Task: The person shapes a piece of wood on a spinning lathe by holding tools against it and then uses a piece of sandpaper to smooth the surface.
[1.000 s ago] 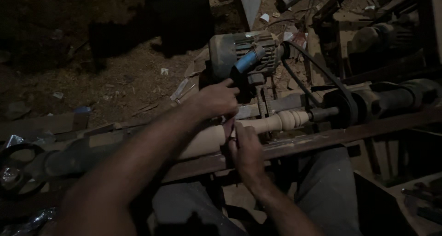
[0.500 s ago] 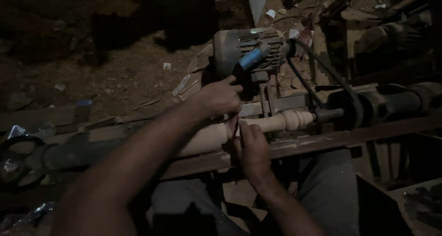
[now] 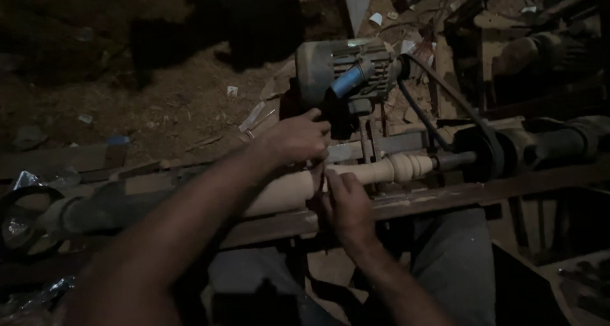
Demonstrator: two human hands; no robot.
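On the turned wooden spindle, both hands.

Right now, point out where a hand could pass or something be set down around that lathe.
Crowded where the left hand and right hand meet on the wooden spindle; motor and belt close the right. Barer: the wooden rail below the spindle's right end, and the dirt floor left of the motor, strewn with scraps.

The motor sits behind the turned spindle, its belt running right to the pulley.
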